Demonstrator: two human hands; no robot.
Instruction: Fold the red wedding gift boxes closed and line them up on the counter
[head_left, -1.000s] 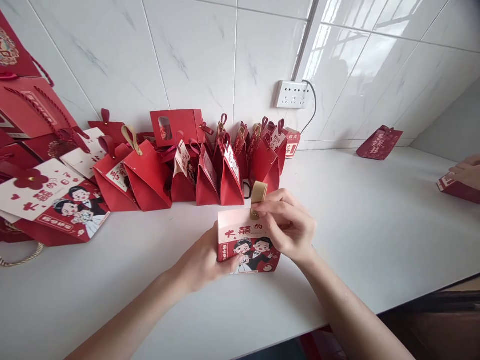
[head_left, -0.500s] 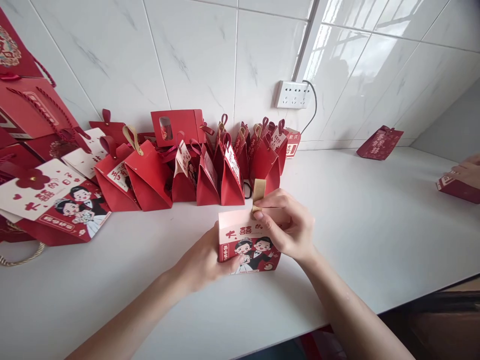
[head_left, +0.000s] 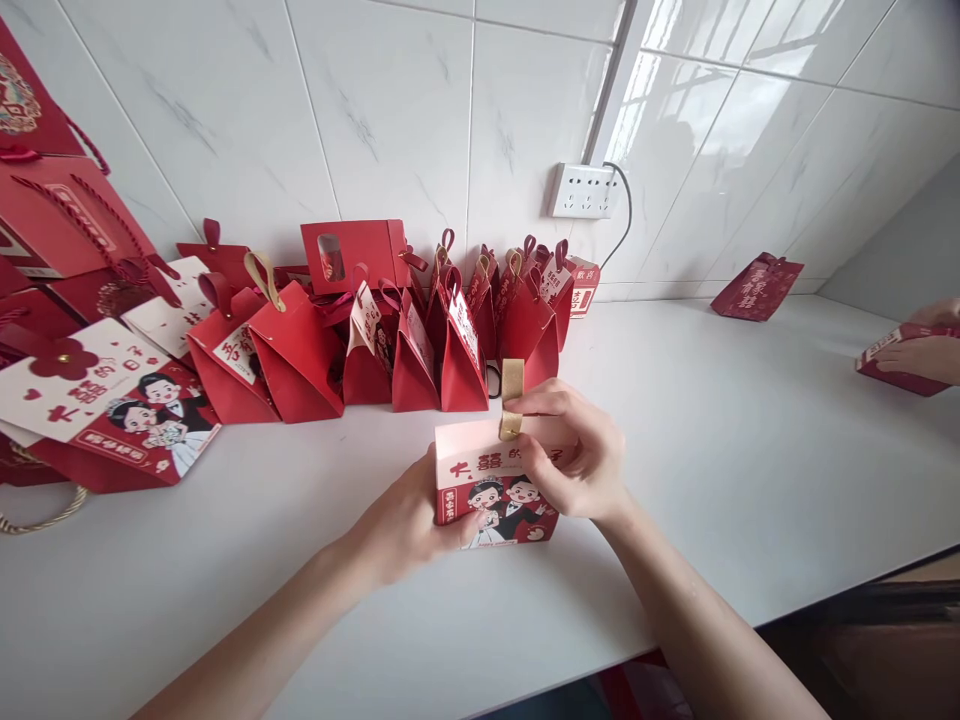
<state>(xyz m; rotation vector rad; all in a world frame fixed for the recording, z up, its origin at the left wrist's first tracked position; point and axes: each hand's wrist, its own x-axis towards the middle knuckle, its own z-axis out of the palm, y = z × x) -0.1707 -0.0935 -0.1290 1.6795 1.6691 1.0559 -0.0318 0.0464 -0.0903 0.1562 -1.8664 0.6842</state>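
A small red and pink gift box (head_left: 480,480) with a cartoon couple on its front stands on the white counter (head_left: 720,460) in front of me. My left hand (head_left: 409,525) grips its left side, thumb on the front. My right hand (head_left: 574,455) rests on the pink flap at the top right, fingers curled and pinching there. A tan ribbon loop (head_left: 512,398) sticks up from the middle of the flap, just left of my right fingertips.
Several red folded gift bags (head_left: 420,330) stand in a row against the tiled wall. Larger red bags and flat printed boxes (head_left: 90,400) lie at the left. Another person's hand (head_left: 919,355) holds a red box at the right edge. A flat red bag (head_left: 757,285) leans in the corner.
My right fingers have slid off the ribbon loop down onto the flap; the loop now stands upright and flatter. The other person's hand and box at the right shifted slightly left and up.
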